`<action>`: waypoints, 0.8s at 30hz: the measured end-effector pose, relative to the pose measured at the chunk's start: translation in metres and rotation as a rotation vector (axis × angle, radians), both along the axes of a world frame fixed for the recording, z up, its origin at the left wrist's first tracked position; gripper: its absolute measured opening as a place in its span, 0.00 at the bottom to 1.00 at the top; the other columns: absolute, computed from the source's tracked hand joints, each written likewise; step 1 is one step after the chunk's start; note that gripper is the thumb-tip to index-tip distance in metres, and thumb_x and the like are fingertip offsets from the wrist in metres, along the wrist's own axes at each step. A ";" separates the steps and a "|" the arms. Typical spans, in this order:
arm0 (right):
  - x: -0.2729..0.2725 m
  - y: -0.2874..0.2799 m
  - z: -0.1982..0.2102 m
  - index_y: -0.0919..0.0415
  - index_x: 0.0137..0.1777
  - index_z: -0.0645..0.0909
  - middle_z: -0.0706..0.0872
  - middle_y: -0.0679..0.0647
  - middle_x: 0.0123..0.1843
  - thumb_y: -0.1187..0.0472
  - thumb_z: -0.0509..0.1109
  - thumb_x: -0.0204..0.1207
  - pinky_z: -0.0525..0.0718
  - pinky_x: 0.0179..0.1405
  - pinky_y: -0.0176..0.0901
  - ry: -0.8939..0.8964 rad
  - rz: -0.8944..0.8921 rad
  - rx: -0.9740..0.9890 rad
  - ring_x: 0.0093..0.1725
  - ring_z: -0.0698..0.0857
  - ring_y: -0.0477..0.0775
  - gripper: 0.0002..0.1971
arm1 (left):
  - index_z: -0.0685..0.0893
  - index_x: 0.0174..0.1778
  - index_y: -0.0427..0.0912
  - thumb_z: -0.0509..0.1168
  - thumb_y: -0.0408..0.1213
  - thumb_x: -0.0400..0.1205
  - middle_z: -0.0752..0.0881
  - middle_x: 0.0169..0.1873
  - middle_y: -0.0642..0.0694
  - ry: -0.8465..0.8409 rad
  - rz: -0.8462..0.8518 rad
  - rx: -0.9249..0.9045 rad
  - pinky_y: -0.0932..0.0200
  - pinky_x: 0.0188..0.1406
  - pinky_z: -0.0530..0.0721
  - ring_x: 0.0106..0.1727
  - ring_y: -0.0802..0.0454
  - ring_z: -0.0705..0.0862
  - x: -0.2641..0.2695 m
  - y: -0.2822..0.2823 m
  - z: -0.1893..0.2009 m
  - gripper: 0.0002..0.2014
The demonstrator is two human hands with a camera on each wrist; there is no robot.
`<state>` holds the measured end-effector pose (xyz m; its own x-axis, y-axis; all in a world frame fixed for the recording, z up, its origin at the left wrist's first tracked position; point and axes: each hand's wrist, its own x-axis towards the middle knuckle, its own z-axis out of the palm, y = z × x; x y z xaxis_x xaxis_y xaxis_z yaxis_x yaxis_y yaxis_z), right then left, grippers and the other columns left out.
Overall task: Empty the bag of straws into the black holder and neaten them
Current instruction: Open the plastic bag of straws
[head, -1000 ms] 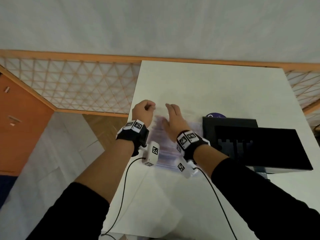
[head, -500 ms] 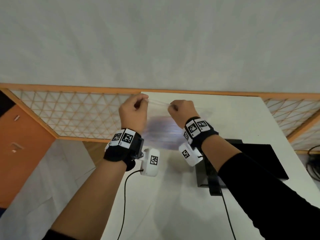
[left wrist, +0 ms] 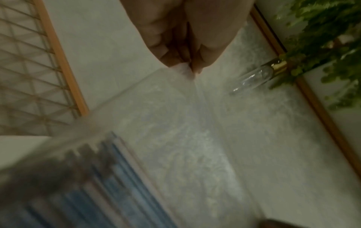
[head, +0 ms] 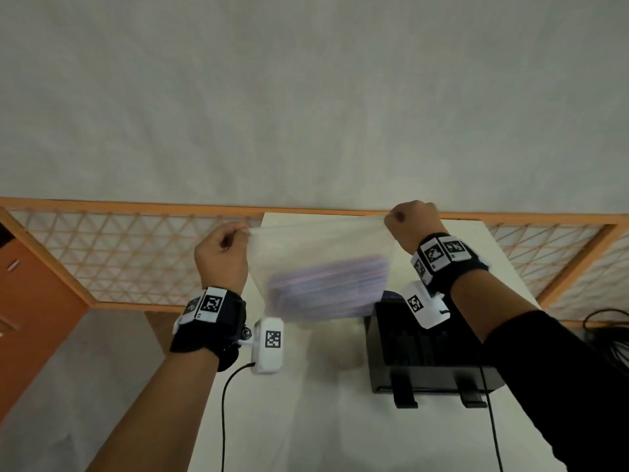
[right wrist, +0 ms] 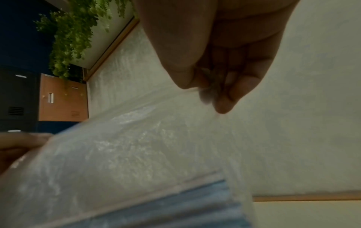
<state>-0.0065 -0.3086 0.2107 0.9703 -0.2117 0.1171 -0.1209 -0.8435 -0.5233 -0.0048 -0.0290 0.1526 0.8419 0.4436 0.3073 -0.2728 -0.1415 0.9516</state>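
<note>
A clear plastic bag (head: 320,247) hangs in the air above the white table (head: 306,420), stretched wide by its top edge. My left hand (head: 223,253) pinches the bag's left top corner, and my right hand (head: 413,221) pinches the right top corner. Blue and pink straws (head: 326,287) lie in a slanted bundle low in the bag. In the left wrist view the straws (left wrist: 109,189) show blurred through the plastic below my fingers (left wrist: 179,55). The right wrist view shows my fingers (right wrist: 224,92) gripping the bag (right wrist: 136,146). The black holder (head: 429,356) stands on the table under my right wrist.
An orange-framed lattice panel (head: 119,257) runs behind the table's far edge. Black cables (head: 224,417) trail from both wrist cameras across the table. A small purple object (head: 391,295) peeks out behind the holder. Green foliage (left wrist: 322,38) and a glass bottle (left wrist: 254,80) appear in the left wrist view.
Both hands lifted the bag off the table and then drew apart, stretching its top edge wide. The right hand went from flat on the bag to pinching its corner.
</note>
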 end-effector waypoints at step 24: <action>-0.021 -0.018 0.012 0.52 0.58 0.86 0.80 0.51 0.44 0.76 0.51 0.76 0.72 0.41 0.33 0.087 0.495 -0.235 0.44 0.76 0.51 0.26 | 0.86 0.40 0.46 0.63 0.37 0.84 0.89 0.34 0.53 0.222 -0.719 0.511 0.65 0.38 0.80 0.32 0.59 0.85 0.012 -0.060 0.000 0.09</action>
